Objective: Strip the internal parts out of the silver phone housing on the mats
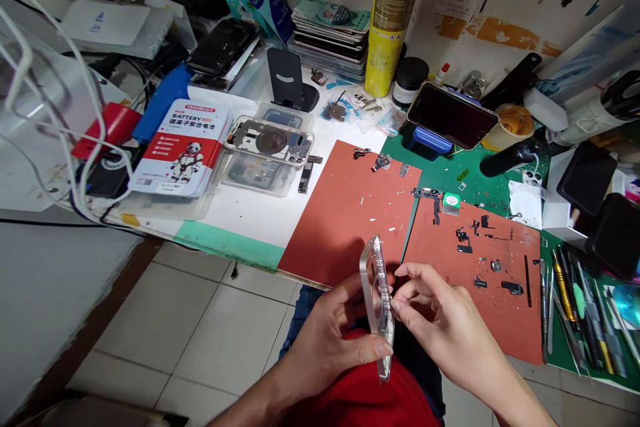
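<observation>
My left hand grips a phone frame by its sides, thumb on the near edge, holding it upright and edge-on above my lap. My right hand is at the frame's right side, its thumb and index fingertips pinched close to the inner face; whatever they hold is too small to make out. Behind the hands lies a reddish-brown mat with small phone parts on it. A second phone housing rests on a clear plastic tray at the back centre.
A battery box sits at the left, below white cables. Tweezers and screwdrivers lie at the right edge. A phone leans on a blue stand, beside a yellow spray can. A small black board lies near the tray.
</observation>
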Motion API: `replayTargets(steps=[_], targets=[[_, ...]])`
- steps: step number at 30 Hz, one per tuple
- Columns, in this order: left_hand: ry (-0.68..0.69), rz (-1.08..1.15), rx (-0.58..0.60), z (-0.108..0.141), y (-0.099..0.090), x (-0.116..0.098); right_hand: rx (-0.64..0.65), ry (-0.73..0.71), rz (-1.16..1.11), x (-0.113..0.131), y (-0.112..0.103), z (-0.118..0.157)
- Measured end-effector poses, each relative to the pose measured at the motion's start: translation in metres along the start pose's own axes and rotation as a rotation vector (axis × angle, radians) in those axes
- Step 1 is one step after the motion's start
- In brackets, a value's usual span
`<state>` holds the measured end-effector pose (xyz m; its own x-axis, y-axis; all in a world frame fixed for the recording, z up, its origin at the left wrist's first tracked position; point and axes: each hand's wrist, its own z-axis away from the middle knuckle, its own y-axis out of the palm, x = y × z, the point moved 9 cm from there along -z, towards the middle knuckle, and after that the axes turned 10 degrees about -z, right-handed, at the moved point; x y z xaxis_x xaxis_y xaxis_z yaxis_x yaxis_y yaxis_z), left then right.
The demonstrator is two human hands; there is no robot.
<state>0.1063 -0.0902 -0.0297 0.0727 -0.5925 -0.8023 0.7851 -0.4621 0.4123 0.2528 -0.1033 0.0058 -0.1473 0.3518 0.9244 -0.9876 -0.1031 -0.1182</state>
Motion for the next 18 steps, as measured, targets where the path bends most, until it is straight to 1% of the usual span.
replayTargets(steps=[4, 12, 15, 18], targets=[[-0.001, 0.012, 0.023, -0.0009, 0.0001, -0.0012, -0.009, 0.014, -0.015, -0.0023, -0.0004, 0.0010], [0.024, 0.060, 0.070, -0.0016, 0.0071, -0.0083, -0.057, 0.009, -0.014, -0.0012, -0.0011, 0.0023], [0.013, 0.074, 0.060, -0.0011, 0.0067, -0.0071, -0.065, 0.004, 0.006, -0.0010, -0.0007, 0.0014], [0.001, 0.083, 0.041, -0.0014, 0.0057, -0.0076, -0.095, -0.030, 0.042, 0.0012, 0.0001, 0.0018]])
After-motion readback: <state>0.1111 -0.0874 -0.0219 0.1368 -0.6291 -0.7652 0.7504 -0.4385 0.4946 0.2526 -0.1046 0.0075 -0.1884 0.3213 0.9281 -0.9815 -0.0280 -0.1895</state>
